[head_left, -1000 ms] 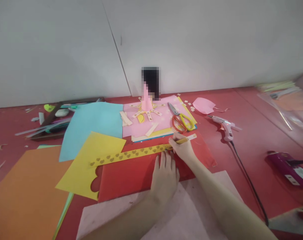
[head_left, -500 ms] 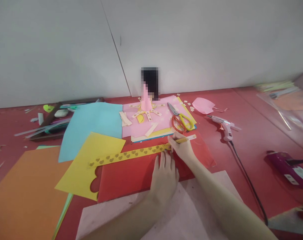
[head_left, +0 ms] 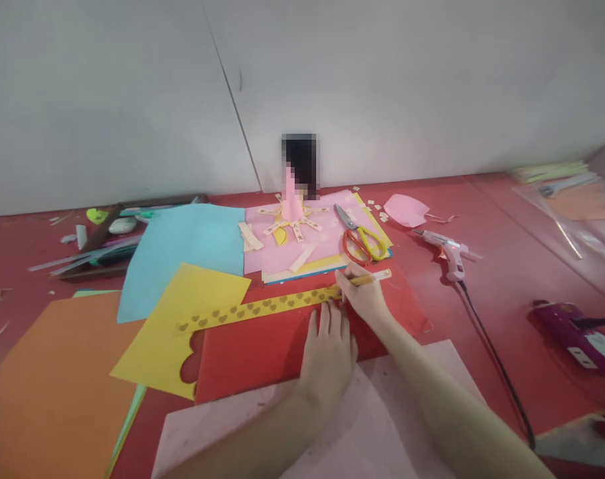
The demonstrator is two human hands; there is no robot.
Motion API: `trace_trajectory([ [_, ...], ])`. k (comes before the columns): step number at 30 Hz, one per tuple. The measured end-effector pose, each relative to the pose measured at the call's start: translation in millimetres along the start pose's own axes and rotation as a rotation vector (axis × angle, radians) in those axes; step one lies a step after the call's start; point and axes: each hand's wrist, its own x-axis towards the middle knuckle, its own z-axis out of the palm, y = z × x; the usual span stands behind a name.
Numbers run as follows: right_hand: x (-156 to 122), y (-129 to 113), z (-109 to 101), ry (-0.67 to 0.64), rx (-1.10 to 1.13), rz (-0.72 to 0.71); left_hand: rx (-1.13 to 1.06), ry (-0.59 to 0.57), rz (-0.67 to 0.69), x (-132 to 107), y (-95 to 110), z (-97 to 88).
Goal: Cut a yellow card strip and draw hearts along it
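Observation:
My right hand is closed round a yellow pen, its tip end hidden by the fingers near the right end of a yellow paper strip. Rows of brown hearts run along this strip. My left hand lies flat, fingers stretched out, on the red sheet, with its fingertips at the strip's lower edge. The strip's left end overlaps a yellow sheet with a scalloped cut-out. Just beyond my right hand lie scissors with one red and one yellow handle.
A pink cone with lettered paper arms stands on stacked paper before a blurred dark rectangle. Right are a glue gun with its cord and a purple power strip. Left are blue paper, orange paper and a dark tray.
The hands keep nearly the same place. My right hand and the pen have shifted only very slightly.

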Motion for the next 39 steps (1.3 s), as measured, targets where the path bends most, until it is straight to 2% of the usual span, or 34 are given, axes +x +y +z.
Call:
trace_trajectory([
  [18,0.4,6.2,-0.5,0.059,-0.053,-0.064,0.005,0.02,0.009,-0.7,0.4,0.6],
  [30,2.7,8.5,-1.4,0.013,-0.072,-0.07,0.054,0.033,0.017,-0.6,0.0,1.6],
  [39,0.1,-0.7,-3.0,-0.034,-0.008,-0.035,0.053,0.037,0.014,0.1,0.1,0.8],
])
